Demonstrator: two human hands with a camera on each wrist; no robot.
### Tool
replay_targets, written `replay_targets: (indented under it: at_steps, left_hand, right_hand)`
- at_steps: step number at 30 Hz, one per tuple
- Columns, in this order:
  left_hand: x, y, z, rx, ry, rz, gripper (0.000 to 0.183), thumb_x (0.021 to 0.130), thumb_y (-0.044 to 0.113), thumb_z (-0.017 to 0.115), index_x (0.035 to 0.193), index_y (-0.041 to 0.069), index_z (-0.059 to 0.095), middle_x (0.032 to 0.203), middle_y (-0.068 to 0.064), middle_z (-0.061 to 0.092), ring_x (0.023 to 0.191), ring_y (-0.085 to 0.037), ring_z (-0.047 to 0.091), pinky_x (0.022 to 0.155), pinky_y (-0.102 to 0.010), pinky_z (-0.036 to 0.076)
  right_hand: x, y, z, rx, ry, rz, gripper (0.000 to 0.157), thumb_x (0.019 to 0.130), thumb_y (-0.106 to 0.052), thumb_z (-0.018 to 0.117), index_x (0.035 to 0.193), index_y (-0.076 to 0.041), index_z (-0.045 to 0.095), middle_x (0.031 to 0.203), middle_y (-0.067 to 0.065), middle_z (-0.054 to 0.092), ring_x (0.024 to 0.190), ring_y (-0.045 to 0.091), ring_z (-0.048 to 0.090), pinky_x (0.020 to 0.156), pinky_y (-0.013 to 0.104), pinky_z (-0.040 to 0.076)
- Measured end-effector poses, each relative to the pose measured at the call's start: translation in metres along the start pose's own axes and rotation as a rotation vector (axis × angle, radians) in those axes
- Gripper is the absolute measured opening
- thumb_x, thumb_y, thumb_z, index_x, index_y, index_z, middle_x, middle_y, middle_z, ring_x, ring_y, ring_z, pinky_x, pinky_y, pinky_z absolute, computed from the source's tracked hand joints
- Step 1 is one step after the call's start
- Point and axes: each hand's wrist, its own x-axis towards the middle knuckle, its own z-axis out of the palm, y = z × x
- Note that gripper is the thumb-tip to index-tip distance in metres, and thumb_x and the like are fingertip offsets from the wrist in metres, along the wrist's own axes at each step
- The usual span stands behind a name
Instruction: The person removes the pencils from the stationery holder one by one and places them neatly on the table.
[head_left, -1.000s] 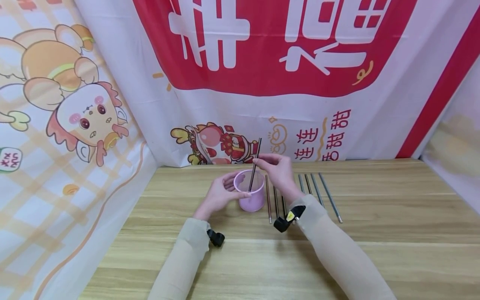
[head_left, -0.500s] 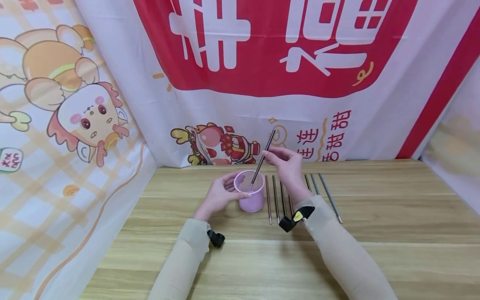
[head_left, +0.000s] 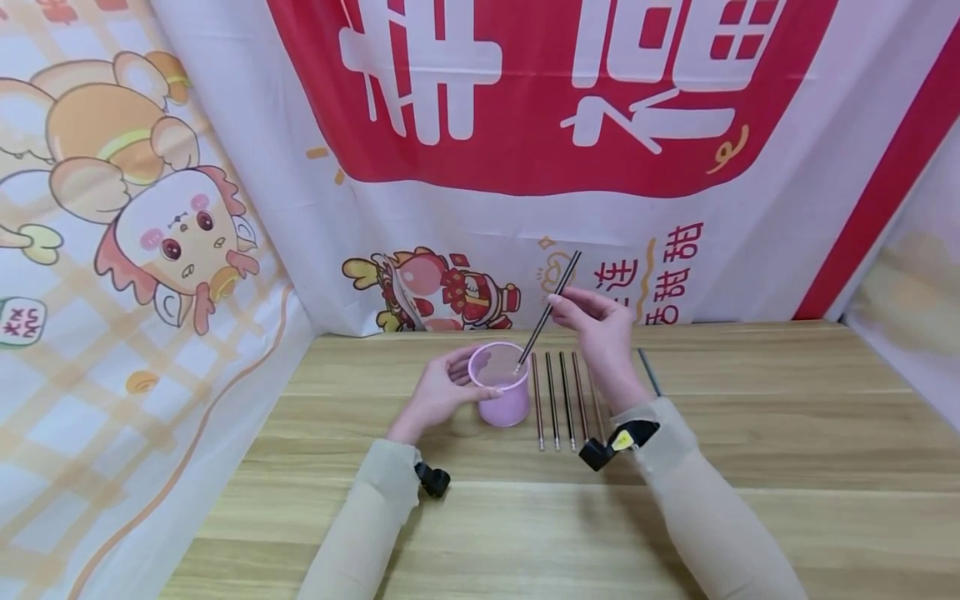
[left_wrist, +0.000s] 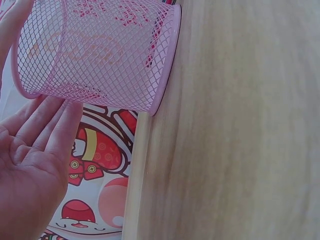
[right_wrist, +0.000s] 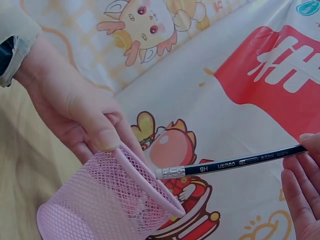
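A pink mesh pen holder stands upright on the table. My left hand holds it, thumb at the near rim and fingers on the far side; in the left wrist view the straight fingers touch the mesh. Between thumb and fingertips, my right hand pinches a dark HB pencil. The pencil slants with its eraser end low, at the holder's right rim; the right wrist view shows the silver ferrule just by that rim. No other pencil shows in the holder.
Several pencils lie side by side on the wooden table, right of the holder. My right forearm hides some of them. A blue-grey pencil shows beyond the wrist. A printed cloth hangs behind the table.
My right hand has moved right and slightly up, drawing the pencil with it. Its eraser end has risen from inside the holder to the right rim. My left hand stays in place.
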Motion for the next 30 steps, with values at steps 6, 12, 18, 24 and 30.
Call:
replay_targets:
  at_steps: [6, 12, 18, 24, 30]
  left_hand:
    - [-0.002, 0.005, 0.001, -0.005, -0.003, -0.009, 0.082, 0.073, 0.013, 0.093, 0.145, 0.005, 0.053, 0.139, -0.01, 0.061, 0.126, -0.024, 0.058, 0.107, -0.029, 0.047]
    - [0.001, -0.002, 0.001, -0.002, 0.011, 0.001, 0.083, 0.072, 0.014, 0.094, 0.144, 0.005, 0.054, 0.138, -0.009, 0.062, 0.125, -0.024, 0.059, 0.106, -0.03, 0.048]
    - [0.001, -0.005, 0.001, 0.004, 0.01, -0.009, 0.085, 0.071, 0.017, 0.095, 0.145, 0.006, 0.054, 0.137, -0.009, 0.062, 0.124, -0.024, 0.06, 0.105, -0.031, 0.049]
    - [0.002, -0.005, 0.001, 0.006, 0.013, -0.021, 0.085, 0.071, 0.018, 0.095, 0.145, 0.008, 0.054, 0.137, -0.006, 0.063, 0.124, -0.021, 0.06, 0.105, -0.029, 0.049]
    - [0.002, -0.005, 0.001, 0.002, 0.013, -0.015, 0.085, 0.071, 0.018, 0.095, 0.144, 0.007, 0.054, 0.137, -0.006, 0.063, 0.124, -0.022, 0.059, 0.105, -0.029, 0.048]
  right_hand:
    - [0.001, -0.003, -0.011, 0.042, 0.021, -0.039, 0.038, 0.086, -0.023, 0.085, 0.116, -0.002, 0.073, 0.106, 0.012, 0.073, 0.087, 0.021, 0.073, 0.089, 0.032, 0.06]
    - [0.005, -0.007, -0.024, 0.069, 0.038, -0.06, 0.036, 0.086, -0.021, 0.085, 0.114, 0.0, 0.074, 0.103, 0.011, 0.073, 0.085, 0.019, 0.072, 0.085, 0.032, 0.061]
    - [0.007, -0.007, -0.04, 0.063, 0.082, -0.052, 0.038, 0.085, -0.022, 0.086, 0.114, -0.002, 0.075, 0.103, 0.009, 0.074, 0.085, 0.018, 0.071, 0.083, 0.027, 0.06]
    - [0.009, -0.006, -0.057, 0.065, 0.094, -0.036, 0.039, 0.086, -0.019, 0.086, 0.117, 0.001, 0.072, 0.101, 0.007, 0.074, 0.082, 0.016, 0.071, 0.083, 0.025, 0.06]
    - [0.01, -0.002, -0.077, 0.024, 0.125, -0.001, 0.038, 0.086, -0.018, 0.085, 0.117, 0.001, 0.072, 0.102, 0.005, 0.073, 0.081, 0.015, 0.07, 0.08, 0.024, 0.061]
